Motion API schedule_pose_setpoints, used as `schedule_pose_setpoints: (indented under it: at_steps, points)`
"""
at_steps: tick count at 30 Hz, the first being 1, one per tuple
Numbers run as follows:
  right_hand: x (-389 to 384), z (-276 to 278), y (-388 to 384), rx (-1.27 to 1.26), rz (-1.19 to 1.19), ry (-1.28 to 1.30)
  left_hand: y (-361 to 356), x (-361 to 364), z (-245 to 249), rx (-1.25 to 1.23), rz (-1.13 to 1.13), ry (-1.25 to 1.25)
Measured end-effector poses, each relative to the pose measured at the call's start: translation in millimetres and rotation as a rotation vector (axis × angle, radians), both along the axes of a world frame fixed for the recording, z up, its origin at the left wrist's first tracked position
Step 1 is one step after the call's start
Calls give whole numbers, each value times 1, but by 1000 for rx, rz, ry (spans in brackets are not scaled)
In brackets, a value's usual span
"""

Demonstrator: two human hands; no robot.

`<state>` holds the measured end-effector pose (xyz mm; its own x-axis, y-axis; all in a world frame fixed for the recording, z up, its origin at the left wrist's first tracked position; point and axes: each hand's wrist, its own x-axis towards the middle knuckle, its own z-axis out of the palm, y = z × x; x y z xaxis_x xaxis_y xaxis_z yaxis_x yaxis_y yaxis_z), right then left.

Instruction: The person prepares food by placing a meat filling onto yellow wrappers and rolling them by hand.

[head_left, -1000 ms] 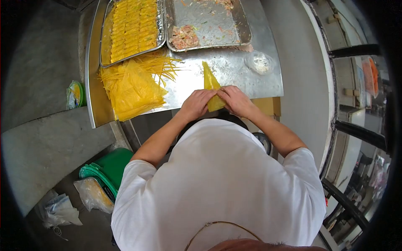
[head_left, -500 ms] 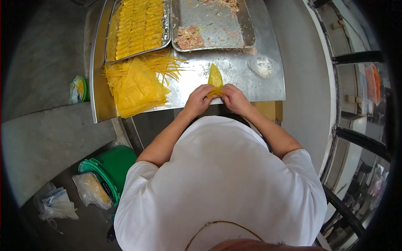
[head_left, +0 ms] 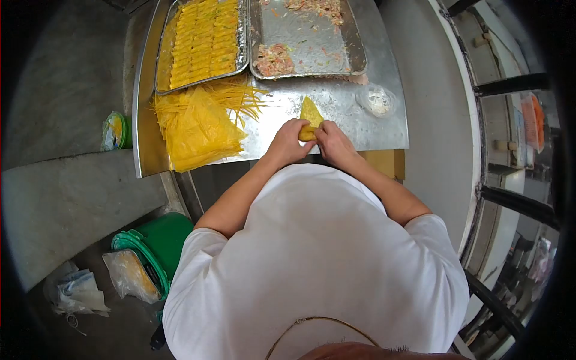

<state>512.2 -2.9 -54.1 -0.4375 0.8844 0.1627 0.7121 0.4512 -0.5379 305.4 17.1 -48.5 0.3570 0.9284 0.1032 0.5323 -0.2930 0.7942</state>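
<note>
Between both hands, near the front edge of the steel table [head_left: 276,114], is a partly rolled spring roll [head_left: 308,132] in a yellow wrapper. Its pointed flap [head_left: 310,110] lies flat, facing away from me. My left hand [head_left: 290,141] grips the left end of the roll, and my right hand [head_left: 332,140] pinches the right end. To the left lies a stack of yellow wrappers [head_left: 201,132] with trimmed strips along its far side. Beyond it, rows of finished yellow rolls [head_left: 204,45] fill a metal tray [head_left: 245,57].
A second metal tray [head_left: 312,42] holds clumps of pinkish filling [head_left: 273,60]. A clear plastic bag with white contents [head_left: 378,101] sits at the table's right. On the floor at left are a green bucket [head_left: 165,240] and plastic bags [head_left: 129,275]. Black bars [head_left: 510,84] stand to the right.
The wrapper's near side has been folded over into a thicker roll between my hands. My fingers have closed in around its ends. The view has shifted slightly.
</note>
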Motion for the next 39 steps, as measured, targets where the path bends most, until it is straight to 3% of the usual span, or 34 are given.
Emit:
schedule_pose_setpoints:
  at_steps: [4, 9, 13, 16, 18, 19, 25, 32, 39]
  points:
    - [1, -4, 9, -45, 18, -24, 5, -9, -19, 160, -159, -21]
    - [-1, 5, 5, 44, -4, 113, 21, -11, -21, 121, -245, 241]
    - [1, -1, 13, 56, 20, -14, 26, -9, -10, 163, -167, 157]
    - [3, -6, 21, -29, 38, -115, 28, -16, -4, 245, -264, 149]
    - [4, -5, 22, -30, 16, -11, 33, -18, -16, 276, -293, 154]
    - [4, -3, 23, -31, -2, 90, 35, -18, -19, 276, -295, 155]
    - [8, -1, 31, -75, 32, -43, 37, -13, -20, 301, -171, 141]
    - [12, 5, 30, -128, -32, 39, 36, -12, -19, 298, -179, 165]
    - [14, -8, 33, 13, -60, 93, 35, -13, -29, 315, -127, 143]
